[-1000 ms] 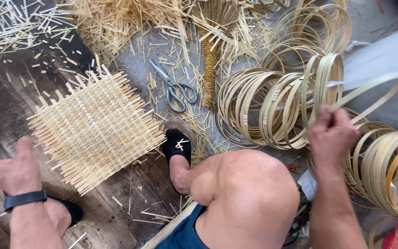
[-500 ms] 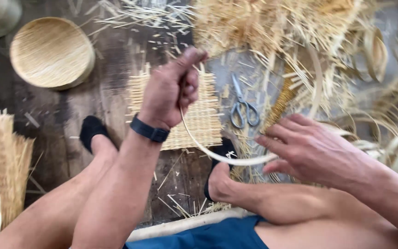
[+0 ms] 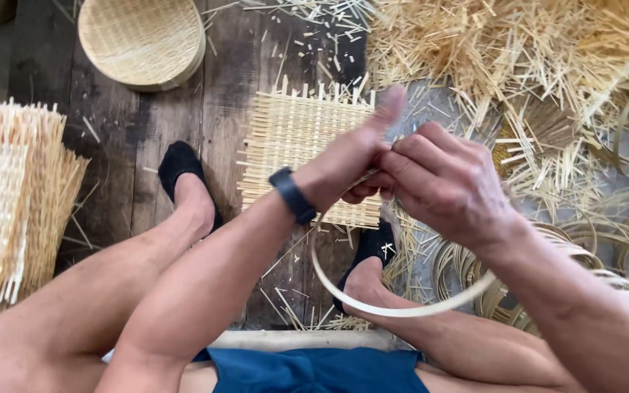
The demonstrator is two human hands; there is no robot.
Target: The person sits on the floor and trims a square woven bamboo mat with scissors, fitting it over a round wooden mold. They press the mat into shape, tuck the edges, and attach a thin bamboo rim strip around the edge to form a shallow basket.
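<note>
I hold both hands closed on the hoop (image 3: 394, 309) at frame centre: left hand (image 3: 347, 164) pinches its top with thumb raised, right hand (image 3: 442, 182) wraps the overlapping ends. The hoop hangs below my hands, looping over the right foot (image 3: 369, 255), above the mat (image 3: 300, 138) on the floor (image 3: 169, 124). Judged best practice: keep the overlap flat, grip firm, and avoid kinking the strip. Spare hoops (image 3: 606, 247) lie at right.

Thin pale bamboo strip (image 3: 394, 308) bent into a hoop, ends pinched up top, loop hanging above square woven mat (image 3: 293, 138).
</note>
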